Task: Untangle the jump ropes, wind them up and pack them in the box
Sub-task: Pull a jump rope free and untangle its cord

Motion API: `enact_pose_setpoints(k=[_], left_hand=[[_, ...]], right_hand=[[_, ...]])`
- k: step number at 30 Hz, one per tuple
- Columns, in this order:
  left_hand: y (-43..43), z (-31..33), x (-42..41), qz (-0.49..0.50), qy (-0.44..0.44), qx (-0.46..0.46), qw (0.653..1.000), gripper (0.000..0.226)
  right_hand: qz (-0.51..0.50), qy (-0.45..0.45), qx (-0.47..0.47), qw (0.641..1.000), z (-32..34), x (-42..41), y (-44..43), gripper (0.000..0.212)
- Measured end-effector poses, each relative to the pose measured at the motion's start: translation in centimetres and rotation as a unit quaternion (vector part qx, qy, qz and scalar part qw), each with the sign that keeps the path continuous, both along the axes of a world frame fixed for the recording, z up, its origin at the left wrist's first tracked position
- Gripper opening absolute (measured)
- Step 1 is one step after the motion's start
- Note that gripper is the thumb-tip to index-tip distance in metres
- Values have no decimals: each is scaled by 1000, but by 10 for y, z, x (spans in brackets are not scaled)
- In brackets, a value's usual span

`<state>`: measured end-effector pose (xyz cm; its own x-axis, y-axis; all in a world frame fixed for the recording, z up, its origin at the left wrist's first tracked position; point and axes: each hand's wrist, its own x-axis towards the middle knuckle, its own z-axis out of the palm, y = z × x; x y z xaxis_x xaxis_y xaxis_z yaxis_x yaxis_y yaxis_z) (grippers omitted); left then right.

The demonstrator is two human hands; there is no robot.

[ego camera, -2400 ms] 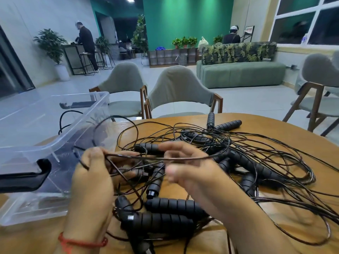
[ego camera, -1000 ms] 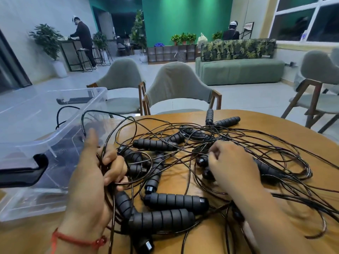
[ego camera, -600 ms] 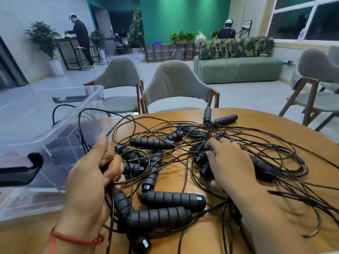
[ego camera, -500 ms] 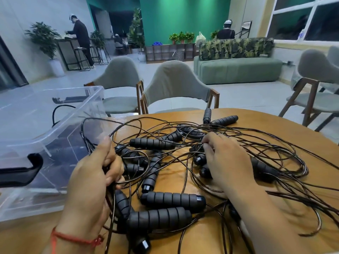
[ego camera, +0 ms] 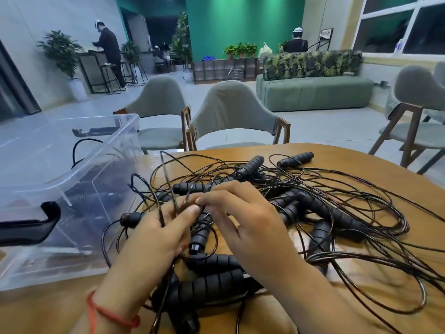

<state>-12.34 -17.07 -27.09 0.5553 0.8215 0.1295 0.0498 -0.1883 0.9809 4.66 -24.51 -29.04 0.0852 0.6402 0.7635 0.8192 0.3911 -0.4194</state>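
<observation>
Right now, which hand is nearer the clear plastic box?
Left. The left hand, gripping cords of the jump ropes, is right beside the box; the right hand lies beyond it, over the middle of the tangle.

One left hand (ego camera: 154, 239) and one right hand (ego camera: 252, 227) are showing; one box (ego camera: 96, 155) is sitting left; at least nine handles (ego camera: 209, 285) are lying among jump ropes (ego camera: 289, 179) too tangled for counting; at least three chairs (ego camera: 231, 109) and two people (ego camera: 108, 44) are showing far.

I see the box (ego camera: 108, 165) at the frame's left on the table (ego camera: 349, 160), jump ropes (ego camera: 332, 213) heaped centre-right beside it, chairs (ego camera: 231, 109) behind.
</observation>
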Motion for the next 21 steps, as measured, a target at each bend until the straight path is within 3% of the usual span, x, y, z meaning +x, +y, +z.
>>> enact_pose_setpoints(k=[3,5,8,11,15,18,21], left_hand=[[-3,3,-1,-31,12,25,999,29],[-3,5,-5,-20,-18,24,999,39],[-4,9,-11,5,-51,8,999,44],[-2,14,-14,6,-75,-8,997,38],[0,16,-15,12,-98,-14,995,36],[0,16,-16,7,-115,-21,993,34],[5,17,-19,28,-137,-34,990,32]], right_hand=[[39,12,-11,999,4,3,-2,22],[55,99,-29,993,9,11,-5,28],[-59,159,-59,984,12,37,-2,36],[-171,32,-157,972,14,59,23,60],[-176,-158,-337,911,16,74,74,83],[-191,-220,-364,885,8,90,98,76],[-213,-300,-345,863,14,98,105,49]])
